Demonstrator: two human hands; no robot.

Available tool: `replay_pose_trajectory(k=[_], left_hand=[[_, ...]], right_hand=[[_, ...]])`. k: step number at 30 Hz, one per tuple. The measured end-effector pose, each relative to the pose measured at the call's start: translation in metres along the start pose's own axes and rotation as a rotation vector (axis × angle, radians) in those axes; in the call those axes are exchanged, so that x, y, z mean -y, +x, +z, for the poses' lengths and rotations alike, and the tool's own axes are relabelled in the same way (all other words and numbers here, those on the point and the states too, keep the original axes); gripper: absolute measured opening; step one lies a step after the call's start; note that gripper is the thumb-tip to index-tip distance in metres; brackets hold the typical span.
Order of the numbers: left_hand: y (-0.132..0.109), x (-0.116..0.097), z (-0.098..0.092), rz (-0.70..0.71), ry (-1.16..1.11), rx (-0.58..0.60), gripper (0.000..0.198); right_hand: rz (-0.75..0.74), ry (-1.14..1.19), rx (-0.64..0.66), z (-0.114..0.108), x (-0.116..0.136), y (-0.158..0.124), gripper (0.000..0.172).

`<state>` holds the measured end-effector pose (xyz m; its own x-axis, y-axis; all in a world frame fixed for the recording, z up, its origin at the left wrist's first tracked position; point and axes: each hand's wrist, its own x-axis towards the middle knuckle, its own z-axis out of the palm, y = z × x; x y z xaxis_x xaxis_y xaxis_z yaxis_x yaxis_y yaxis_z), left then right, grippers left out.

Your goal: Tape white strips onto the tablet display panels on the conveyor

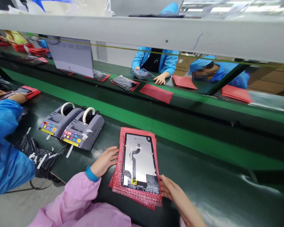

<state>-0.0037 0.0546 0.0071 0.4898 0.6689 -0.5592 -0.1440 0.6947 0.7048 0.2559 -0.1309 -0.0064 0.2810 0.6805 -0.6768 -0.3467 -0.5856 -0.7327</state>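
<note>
In front of me a tablet screen assembly (144, 157) lies with its silvery back up, a dark flex cable and a yellow taped patch showing on it. Under it is a stack of red bubble-wrap bags (138, 194). My left hand (105, 161), with a blue band at the wrist, has its fingers stretched out against the left edge of the bags. At the lower right edge, my right hand (174, 193) touches the bags with extended fingers; some fingertips are hidden by the stack. Neither hand closes round anything.
Two grey tape dispensers (82, 129) with white tape rolls stand left of the stack. A black plastic bag (41, 154) with tape scraps hangs at the table edge. A co-worker's blue sleeve (4, 123) is at far left. Across the line, people handle screens and red bags (157, 92).
</note>
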Motion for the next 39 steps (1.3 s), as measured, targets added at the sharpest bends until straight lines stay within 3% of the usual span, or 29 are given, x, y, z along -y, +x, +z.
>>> replay_pose_trajectory(k=[2, 5, 8, 12, 17, 21, 25, 29, 34, 36, 39], left_hand=[[0.006, 0.002, -0.001, -0.012, -0.014, 0.013, 0.038], [0.013, 0.009, 0.005, -0.067, 0.029, 0.134, 0.035], [0.017, 0.019, 0.02, -0.144, 0.087, 0.266, 0.043], [0.02, 0.032, 0.045, -0.139, 0.0, 0.369, 0.045], [0.028, 0.051, 0.063, -0.137, -0.033, 0.361, 0.05], [0.036, 0.059, 0.073, -0.084, 0.017, 0.235, 0.055], [0.044, 0.038, 0.089, 0.046, 0.055, 0.115, 0.057], [0.064, -0.01, 0.119, 0.266, 0.047, 0.079, 0.051], [0.121, -0.065, 0.172, 0.537, -0.226, 0.059, 0.035], [0.149, -0.072, 0.19, 0.603, -0.342, -0.004, 0.032], [0.181, -0.063, 0.2, 0.582, -0.38, -0.068, 0.029]], right_hand=[[-0.027, 0.024, 0.037, 0.005, 0.003, -0.006, 0.061], [-0.078, 0.109, 0.002, 0.008, 0.008, -0.018, 0.058], [-0.084, 0.232, -0.051, 0.002, 0.007, -0.027, 0.064], [-0.075, 0.352, -0.007, -0.016, -0.007, -0.024, 0.071], [-0.143, 0.392, 0.049, -0.036, -0.026, -0.007, 0.062], [-0.191, 0.377, 0.252, -0.049, -0.033, 0.004, 0.051], [-0.22, 0.471, 0.475, -0.062, -0.025, 0.018, 0.049], [-0.222, 0.431, 0.599, -0.081, -0.007, 0.034, 0.042], [-0.227, 0.379, 0.673, -0.106, 0.008, 0.042, 0.044], [-0.25, 0.384, 0.652, -0.111, 0.01, 0.042, 0.045], [-0.274, 0.398, 0.61, -0.114, 0.011, 0.041, 0.048]])
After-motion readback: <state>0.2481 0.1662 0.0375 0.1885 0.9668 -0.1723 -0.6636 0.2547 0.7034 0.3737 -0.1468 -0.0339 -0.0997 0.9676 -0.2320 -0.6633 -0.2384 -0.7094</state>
